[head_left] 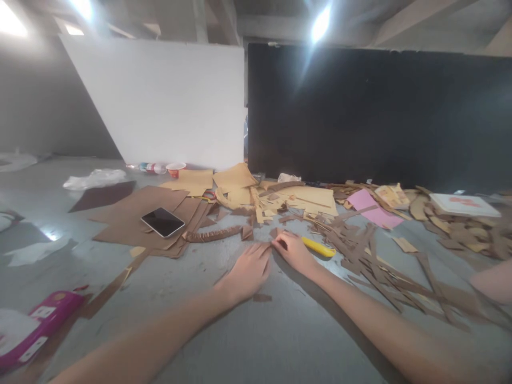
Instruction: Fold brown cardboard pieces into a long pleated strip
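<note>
Between the two hands on the grey floor (256, 341) lay a small brown strip (267, 246), its long axis running left to right. The left hand (248, 272) rested flat on its left end, fingers spread, gripping nothing. The right hand (294, 250) pinched its right end and was nearer the yellow cutter (319, 247), which lay just beside it, angled rightward.
</note>
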The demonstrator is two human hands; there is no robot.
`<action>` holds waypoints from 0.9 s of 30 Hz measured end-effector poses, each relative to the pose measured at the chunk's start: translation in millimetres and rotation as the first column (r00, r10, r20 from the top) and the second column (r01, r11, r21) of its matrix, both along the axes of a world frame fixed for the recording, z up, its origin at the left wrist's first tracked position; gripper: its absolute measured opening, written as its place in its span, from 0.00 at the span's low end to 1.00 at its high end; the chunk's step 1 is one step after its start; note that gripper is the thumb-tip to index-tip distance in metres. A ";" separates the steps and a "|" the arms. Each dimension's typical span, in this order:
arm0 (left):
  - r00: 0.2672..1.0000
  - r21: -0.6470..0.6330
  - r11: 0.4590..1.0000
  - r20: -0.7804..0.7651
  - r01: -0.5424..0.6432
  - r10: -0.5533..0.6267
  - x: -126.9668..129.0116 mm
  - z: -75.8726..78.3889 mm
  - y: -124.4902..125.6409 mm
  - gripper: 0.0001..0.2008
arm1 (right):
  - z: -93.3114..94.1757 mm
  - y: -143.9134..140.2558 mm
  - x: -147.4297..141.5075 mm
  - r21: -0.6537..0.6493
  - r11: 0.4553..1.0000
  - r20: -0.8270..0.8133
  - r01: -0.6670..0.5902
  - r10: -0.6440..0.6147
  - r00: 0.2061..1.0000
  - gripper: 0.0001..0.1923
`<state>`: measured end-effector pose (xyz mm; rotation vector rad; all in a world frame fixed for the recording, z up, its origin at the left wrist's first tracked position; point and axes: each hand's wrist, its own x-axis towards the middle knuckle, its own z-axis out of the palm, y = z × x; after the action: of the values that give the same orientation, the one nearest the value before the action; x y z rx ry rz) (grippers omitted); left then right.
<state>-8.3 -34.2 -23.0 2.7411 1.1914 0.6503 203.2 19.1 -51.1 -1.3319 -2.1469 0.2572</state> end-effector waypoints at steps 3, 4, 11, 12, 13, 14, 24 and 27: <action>1.000 0.024 1.000 0.016 -0.007 0.006 3.1 -7.0 3.8 0.20 | 1.5 -2.3 -0.1 0.007 0.999 -0.001 0.053 -0.053 0.999 0.12; 1.000 0.039 0.999 0.024 -0.013 0.012 3.9 -9.5 5.1 0.21 | 2.4 -3.2 0.2 0.006 0.998 -0.006 0.060 -0.060 0.998 0.12; 0.994 0.108 0.990 0.071 -0.090 0.083 3.6 -17.0 4.8 0.23 | 7.0 -9.0 0.7 -0.002 1.000 -0.035 0.010 -0.010 0.999 0.13; 0.994 0.109 0.989 0.069 -0.095 0.088 3.5 -16.8 4.4 0.23 | 7.0 -9.5 0.6 -0.009 1.000 -0.036 -0.005 0.004 0.999 0.14; 0.993 0.110 0.989 0.065 -0.102 0.096 3.6 -16.6 4.0 0.22 | 7.1 -9.8 0.5 -0.013 1.000 -0.034 -0.016 0.016 0.999 0.14; 0.993 0.108 0.988 0.060 -0.110 0.104 3.7 -16.4 3.6 0.22 | 7.2 -10.0 0.5 -0.014 1.000 -0.030 -0.027 0.026 0.999 0.14; 0.993 0.019 0.993 0.019 -0.119 0.119 5.2 -4.7 0.6 0.23 | 6.5 -9.8 2.3 -0.022 0.998 -0.010 -0.062 0.062 0.998 0.15; 0.993 0.003 0.993 0.018 -0.114 0.114 4.8 -4.8 1.6 0.23 | 8.4 -10.7 1.0 -0.035 0.998 -0.006 -0.051 0.051 0.999 0.16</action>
<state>-3.6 -32.5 -27.8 2.6798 1.3528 0.6878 204.2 8.4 -42.8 -1.2958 -2.1828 0.3198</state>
